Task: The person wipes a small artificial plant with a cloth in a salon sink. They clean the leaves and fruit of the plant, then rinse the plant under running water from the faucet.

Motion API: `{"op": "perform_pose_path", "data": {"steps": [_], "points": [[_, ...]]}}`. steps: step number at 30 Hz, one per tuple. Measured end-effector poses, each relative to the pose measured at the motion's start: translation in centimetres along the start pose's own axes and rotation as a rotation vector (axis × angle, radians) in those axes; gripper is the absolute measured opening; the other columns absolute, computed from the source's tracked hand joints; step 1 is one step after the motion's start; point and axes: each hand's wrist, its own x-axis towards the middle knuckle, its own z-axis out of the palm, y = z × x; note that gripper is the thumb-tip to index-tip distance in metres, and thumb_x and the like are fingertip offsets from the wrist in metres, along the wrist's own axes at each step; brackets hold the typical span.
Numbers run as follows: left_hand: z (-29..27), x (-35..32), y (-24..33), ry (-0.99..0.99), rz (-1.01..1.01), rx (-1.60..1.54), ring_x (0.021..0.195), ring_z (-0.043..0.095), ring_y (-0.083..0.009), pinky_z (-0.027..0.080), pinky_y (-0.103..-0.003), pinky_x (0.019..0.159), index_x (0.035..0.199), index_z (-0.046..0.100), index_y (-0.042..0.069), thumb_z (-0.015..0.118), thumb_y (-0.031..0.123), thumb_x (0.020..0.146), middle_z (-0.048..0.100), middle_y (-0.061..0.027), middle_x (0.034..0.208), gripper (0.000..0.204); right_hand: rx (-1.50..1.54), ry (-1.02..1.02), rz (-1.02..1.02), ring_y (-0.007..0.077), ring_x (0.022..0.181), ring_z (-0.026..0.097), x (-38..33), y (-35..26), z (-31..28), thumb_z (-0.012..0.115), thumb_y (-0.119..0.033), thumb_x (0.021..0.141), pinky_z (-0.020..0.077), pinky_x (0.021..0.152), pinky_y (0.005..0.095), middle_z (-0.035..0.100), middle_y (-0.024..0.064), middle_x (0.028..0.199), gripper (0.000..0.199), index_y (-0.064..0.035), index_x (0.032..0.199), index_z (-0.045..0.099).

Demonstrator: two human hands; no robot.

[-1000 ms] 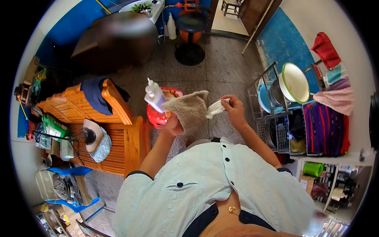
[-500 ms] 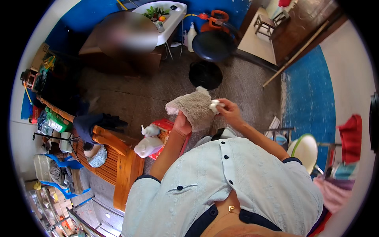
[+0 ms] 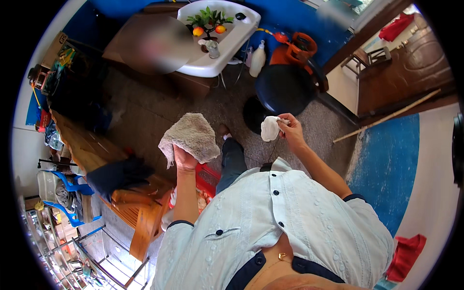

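Note:
A fuzzy beige-grey cloth [image 3: 192,136] drapes over my left hand [image 3: 184,159], which grips it from below; most of the fingers are hidden under it. To the right, my right hand [image 3: 293,133] pinches a small, soft, crumpled white piece [image 3: 269,129], either tissue or thin cloth. The two hands are apart, both held out over the floor in front of me. Below my left forearm, a red box or tray [image 3: 208,180] shows only in part.
A white table [image 3: 198,65] bears a potted fruit plant [image 3: 211,21]. Near it are a white pump bottle [image 3: 257,59], an orange gas cylinder [image 3: 302,46] and a large round black pan-like thing [image 3: 284,89]. A wooden bench [image 3: 150,217] with dark clothing stands left; a pole [image 3: 386,116] leans right.
My hands have moved apart: the left went left with the cloth, the right went right with the white piece. The view has shifted, and my leg now shows, stepping forward.

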Motion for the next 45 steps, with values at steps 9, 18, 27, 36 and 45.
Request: {"op": "perform_pose_path", "data": {"steps": [9, 18, 27, 36, 45], "points": [[1.1, 17.6, 10.8, 0.071, 0.041, 0.020, 0.115, 0.044, -0.0310, 0.035, -0.047, 0.097, 0.128, 0.040, 0.009, 0.040, 0.050, 0.087, 0.045, -0.0104, 0.128, 0.057, 0.044, 0.013, -0.076, 0.0091, 0.059, 0.056, 22.3, -6.5, 6.1, 0.047, -0.008, 0.087, 0.0451, 0.051, 0.0207, 0.060, 0.0037, 0.080, 0.017, -0.0043, 0.094, 0.062], [5.1, 22.6, 18.2, 0.114, 0.203, 0.038, 0.116, 0.043, -0.0319, 0.035, -0.050, 0.097, 0.128, 0.039, 0.010, 0.042, 0.048, 0.087, 0.044, -0.0113, 0.128, 0.056, -0.164, -0.190, -0.176, 0.0123, 0.084, 0.056, 37.7, -12.7, 16.8, 0.052, -0.015, 0.085, 0.0452, 0.069, 0.0246, 0.059, 0.0025, 0.099, 0.030, -0.0108, 0.114, 0.056], [4.8, 24.0, 19.4, 0.121, 0.512, -0.013, 0.115, 0.043, -0.0329, 0.037, -0.050, 0.095, 0.127, 0.040, 0.010, 0.046, 0.046, 0.085, 0.045, -0.0112, 0.126, 0.056, -1.278, -1.000, -0.291, 0.0187, 0.084, 0.061, 43.2, -10.0, 28.3, 0.054, -0.034, 0.084, 0.0462, 0.072, 0.0321, 0.063, 0.0153, 0.097, 0.041, -0.0031, 0.111, 0.055], [4.9, 35.8, 15.1, 0.315, 0.639, -0.091, 0.118, 0.041, -0.0317, 0.033, -0.052, 0.097, 0.128, 0.040, 0.011, 0.042, 0.044, 0.087, 0.043, -0.0101, 0.129, 0.053, -0.796, -1.192, -0.180, 0.0191, 0.085, 0.059, 54.4, -14.6, 23.0, 0.054, -0.022, 0.085, 0.0459, 0.074, 0.0325, 0.062, 0.0122, 0.094, 0.027, 0.0000, 0.100, 0.058], [9.3, 49.1, 13.6, 0.544, 0.545, 0.005, 0.118, 0.042, -0.0303, 0.035, -0.048, 0.098, 0.128, 0.038, 0.009, 0.039, 0.032, 0.091, 0.041, -0.0101, 0.130, 0.044, -1.367, -0.848, -0.526, 0.0333, 0.096, 0.050, 70.9, -16.2, 9.4, 0.070, -0.022, 0.067, 0.0409, 0.084, 0.0391, 0.054, 0.0159, 0.098, 0.054, -0.0061, 0.114, 0.048]]}}
